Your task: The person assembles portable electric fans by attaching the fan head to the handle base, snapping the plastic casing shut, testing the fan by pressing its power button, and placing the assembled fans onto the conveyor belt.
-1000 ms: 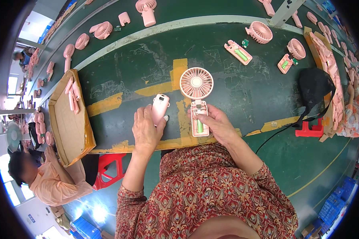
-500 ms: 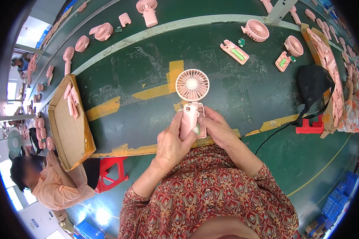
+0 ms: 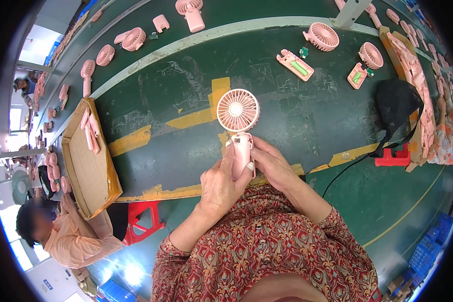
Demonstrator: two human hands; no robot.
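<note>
Hands (image 3: 246,173) clasped around fan handle (image 3: 242,151)

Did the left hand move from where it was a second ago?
Yes. The left hand went rightward, away from the cardboard tray, and now clasps the pink fan handle together with the right hand.

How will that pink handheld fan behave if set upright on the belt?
Likely tips: the pink fan has a wide round head over a narrow handle. Probably light, rigid plastic. Both hands, left hand and right hand, clasp its smooth handle, perhaps slippery.
</note>
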